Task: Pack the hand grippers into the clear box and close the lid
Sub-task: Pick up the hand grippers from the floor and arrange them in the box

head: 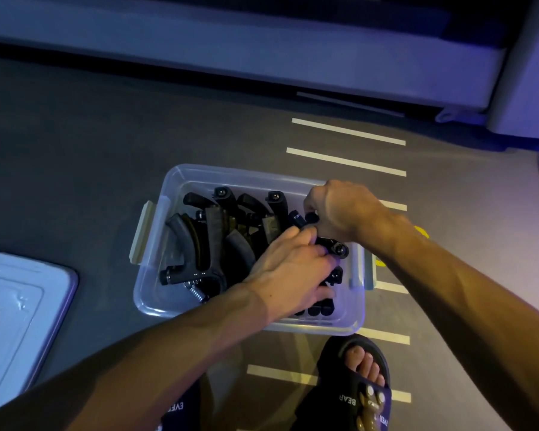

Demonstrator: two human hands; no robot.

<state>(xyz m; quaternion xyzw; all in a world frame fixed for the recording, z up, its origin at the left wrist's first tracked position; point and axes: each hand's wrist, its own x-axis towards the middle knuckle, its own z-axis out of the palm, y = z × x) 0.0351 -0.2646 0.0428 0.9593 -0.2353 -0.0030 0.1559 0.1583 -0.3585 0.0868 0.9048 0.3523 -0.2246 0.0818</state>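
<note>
A clear plastic box (156,293) sits open on the dark floor, with beige latches on its left and right ends. Several black hand grippers (206,241) lie piled inside, a metal spring showing at the front. Both my hands are in the right half of the box. My left hand (288,272) lies flat on a black hand gripper (335,247), fingers curled over it. My right hand (336,209) pinches the upper end of the same hand gripper near the box's far right corner. The lid (16,309), whitish and clear, lies on the floor at the left.
My foot in a black sandal (358,384) stands just in front of the box. White tape stripes (346,161) mark the floor to the right. A pale furniture base (262,57) runs along the back, with a dark cable at the far right edge.
</note>
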